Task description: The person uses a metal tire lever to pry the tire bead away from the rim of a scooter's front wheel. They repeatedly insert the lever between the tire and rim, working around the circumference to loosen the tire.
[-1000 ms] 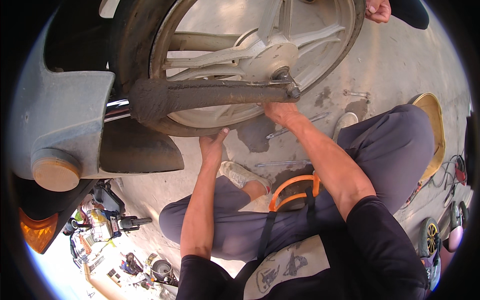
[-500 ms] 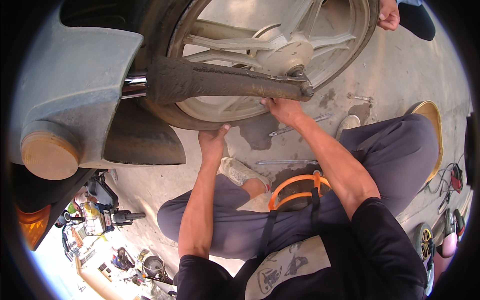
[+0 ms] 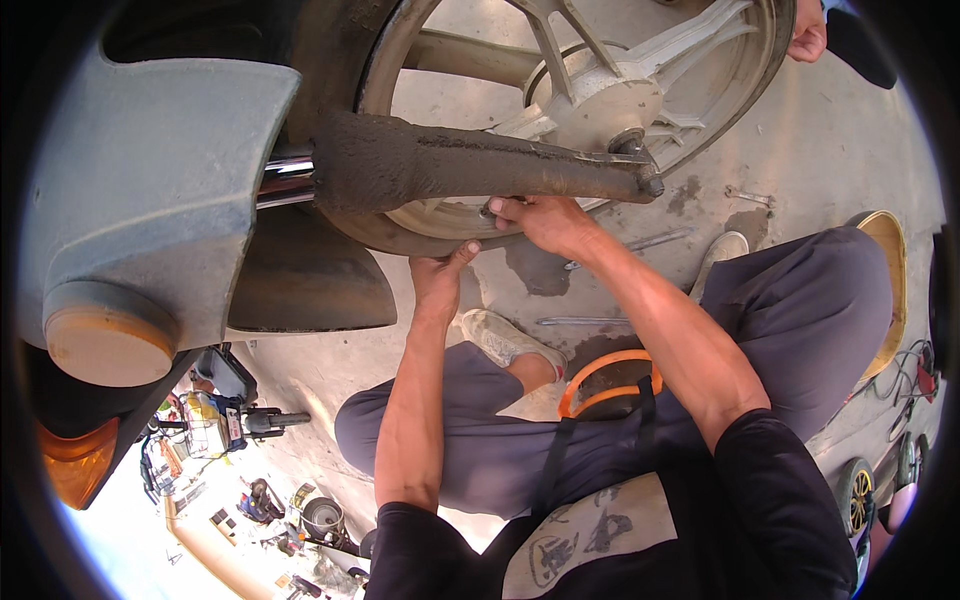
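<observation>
A two-wheeler's front wheel, with pale cast spokes point(image 3: 695, 45) and a dark tyre point(image 3: 385, 236), fills the top of the view. Across it runs a dirt-caked fork leg point(image 3: 490, 168). My left hand point(image 3: 437, 282) is closed on the tyre from below, thumb over the sidewall, the other fingers mostly hidden. My right hand point(image 3: 548, 224) reaches just under the fork leg to the rim, thumb and forefinger pinched beside a small dark spot on it. What lies between those fingertips is too small to make out.
On the concrete lie a wrench point(image 3: 750, 197) and two metal bars. An orange-framed thing point(image 3: 612, 372) stands between my legs. Left is the grey fender point(image 3: 170, 170) with a round amber reflector point(image 3: 112, 335). Another person's hand point(image 3: 808, 38) is at the tyre's far right.
The wheel has turned, its spokes now at other angles. My right hand has moved left along the rim, closer to my left hand. The whole view has shifted slightly.
</observation>
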{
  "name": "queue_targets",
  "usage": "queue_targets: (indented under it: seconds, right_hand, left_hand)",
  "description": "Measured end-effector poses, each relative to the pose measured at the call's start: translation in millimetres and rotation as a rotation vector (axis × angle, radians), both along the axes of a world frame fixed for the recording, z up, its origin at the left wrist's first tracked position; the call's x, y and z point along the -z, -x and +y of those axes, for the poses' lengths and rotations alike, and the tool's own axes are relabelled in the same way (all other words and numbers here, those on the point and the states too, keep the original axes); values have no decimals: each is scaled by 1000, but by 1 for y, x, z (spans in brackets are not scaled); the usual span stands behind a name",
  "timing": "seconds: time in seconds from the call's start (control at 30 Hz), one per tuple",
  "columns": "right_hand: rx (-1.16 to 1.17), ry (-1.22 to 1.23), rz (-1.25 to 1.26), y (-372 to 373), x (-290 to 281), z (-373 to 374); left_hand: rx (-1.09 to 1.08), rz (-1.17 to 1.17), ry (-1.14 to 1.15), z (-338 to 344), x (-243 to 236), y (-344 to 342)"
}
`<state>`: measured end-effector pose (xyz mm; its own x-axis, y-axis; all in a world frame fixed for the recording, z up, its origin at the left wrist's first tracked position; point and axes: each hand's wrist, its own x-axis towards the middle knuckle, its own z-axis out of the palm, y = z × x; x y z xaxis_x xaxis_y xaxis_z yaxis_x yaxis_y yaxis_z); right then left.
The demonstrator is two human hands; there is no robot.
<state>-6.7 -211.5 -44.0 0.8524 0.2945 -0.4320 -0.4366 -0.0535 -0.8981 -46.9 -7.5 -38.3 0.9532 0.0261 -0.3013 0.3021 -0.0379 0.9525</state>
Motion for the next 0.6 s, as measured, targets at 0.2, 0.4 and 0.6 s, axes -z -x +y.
queue_targets:
  seconds: [0.2,0.4,0.6]
  right_hand:
    - [-52,150,-199,-4,-2,8]
    - [-20,176,-268,3,10,11]
    - [30,133,-281,3,4,8]
  left_hand:
    - [-24,-1,-85,8,-7,-4]
    - [-45,17,-56,3,-2,-2]
    - [-27,21,1,2,-4,1]
